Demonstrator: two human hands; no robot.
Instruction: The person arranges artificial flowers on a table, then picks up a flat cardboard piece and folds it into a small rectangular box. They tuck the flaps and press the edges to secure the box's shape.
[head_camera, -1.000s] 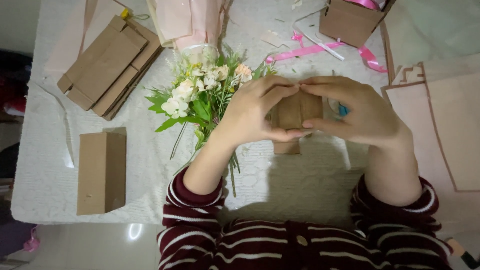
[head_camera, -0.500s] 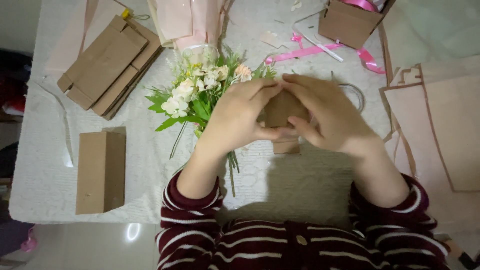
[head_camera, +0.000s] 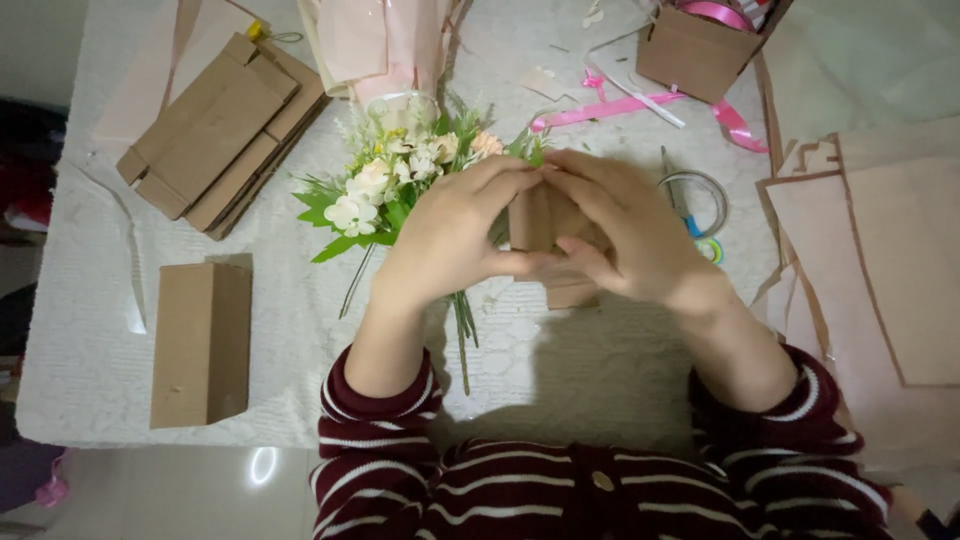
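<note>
Though half hidden, cardboard piece (head_camera: 532, 215) between fingers (head_camera: 500, 182).

two hands (head_camera: 455, 235) (head_camera: 630, 230), one bouquet (head_camera: 400, 180), one pair of scissors (head_camera: 695, 205), one upright brown box (head_camera: 200, 340), one stack of flat cardboard (head_camera: 220, 130).

Matt brown cardboard box (head_camera: 535, 215) — glossy pink satin ribbon (head_camera: 640, 100) — on a rough, textured white tablecloth (head_camera: 300, 330).

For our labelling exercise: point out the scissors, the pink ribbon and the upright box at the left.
scissors (head_camera: 697, 205), head view, on the handle loop.
pink ribbon (head_camera: 580, 113), head view, on its flat middle strip.
box (head_camera: 200, 340), head view, on its top face.
</note>
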